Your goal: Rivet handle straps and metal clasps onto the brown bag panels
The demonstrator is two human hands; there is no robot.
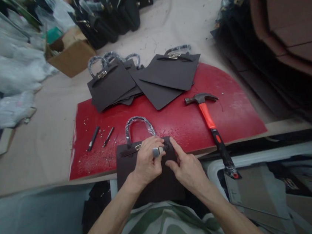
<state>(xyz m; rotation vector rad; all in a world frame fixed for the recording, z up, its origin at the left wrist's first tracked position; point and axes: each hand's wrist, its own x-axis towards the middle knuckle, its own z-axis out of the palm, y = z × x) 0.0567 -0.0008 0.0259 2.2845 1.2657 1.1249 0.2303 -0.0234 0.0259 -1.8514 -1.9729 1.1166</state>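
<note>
Brown panel [162, 186] beneath right grip [191, 169] and left grip [146, 159] clasping silver tool [156, 152].

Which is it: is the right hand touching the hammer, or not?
Apart. The head view shows red mat between the right hand and the hammer.

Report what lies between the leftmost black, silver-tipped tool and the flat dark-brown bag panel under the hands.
The head view shows a slim metal-tipped tool on the red board, pale specks nearby.
</note>
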